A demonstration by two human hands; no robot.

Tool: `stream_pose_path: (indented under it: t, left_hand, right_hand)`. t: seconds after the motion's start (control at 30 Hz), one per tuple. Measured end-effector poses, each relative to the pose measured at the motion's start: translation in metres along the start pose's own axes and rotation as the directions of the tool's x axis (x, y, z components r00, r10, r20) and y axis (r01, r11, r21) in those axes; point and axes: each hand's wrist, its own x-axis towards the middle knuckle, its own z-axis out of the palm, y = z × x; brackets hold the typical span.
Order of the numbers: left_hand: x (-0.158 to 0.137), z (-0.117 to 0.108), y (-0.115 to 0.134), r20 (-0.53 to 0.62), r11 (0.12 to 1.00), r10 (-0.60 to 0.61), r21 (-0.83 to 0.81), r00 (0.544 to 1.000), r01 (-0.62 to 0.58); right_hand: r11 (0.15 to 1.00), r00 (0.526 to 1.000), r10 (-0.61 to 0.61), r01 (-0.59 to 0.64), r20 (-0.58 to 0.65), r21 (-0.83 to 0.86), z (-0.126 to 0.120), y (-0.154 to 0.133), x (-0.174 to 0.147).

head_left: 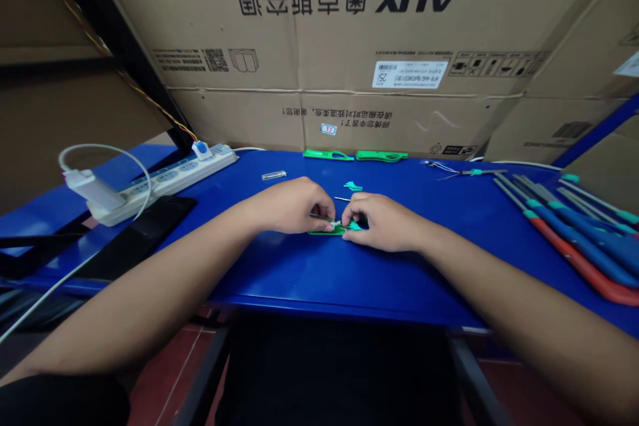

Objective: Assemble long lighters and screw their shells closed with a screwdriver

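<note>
My left hand point(302, 206) is closed, its thumb and fingers pinched at a green lighter casing point(327, 233) on the blue table. Facing it, my right hand point(384, 221) pinches a small teal plastic piece point(355, 225) at the casing's right end. Between the fingertips show tiny whitish parts point(336, 223), too small to name. A thin metal rod point(342, 199) sticks out behind my right fingers. Beyond it lie small teal plastic parts point(353, 186). My fingers hide much of the casing.
Two green casing pieces point(328, 155) point(382, 156) lie along the cardboard point(339, 113) at the back. Left are a clear plastic part point(274, 175), a power strip point(170, 180) and a black phone-like slab point(144, 233). Long-nosed red and blue lighters point(574, 256) lie right, near a wired part point(464, 172).
</note>
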Motion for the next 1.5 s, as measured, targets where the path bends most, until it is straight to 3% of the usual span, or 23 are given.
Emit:
stream_pose_path:
  t: [0.53,1.5]
  left_hand:
    - [0.004,0.006,0.001,0.012,0.997,-0.036,-0.063,0.999,0.037]
    - [0.005,0.008,0.003,-0.007,0.999,-0.020,-0.050,1.000,0.020]
  right_hand:
    - [0.970,0.997,0.068,-0.077,0.048,0.231,0.002,0.015,0.005]
    - [0.969,0.998,0.056,-0.057,0.012,0.239,0.001,0.012,0.004]
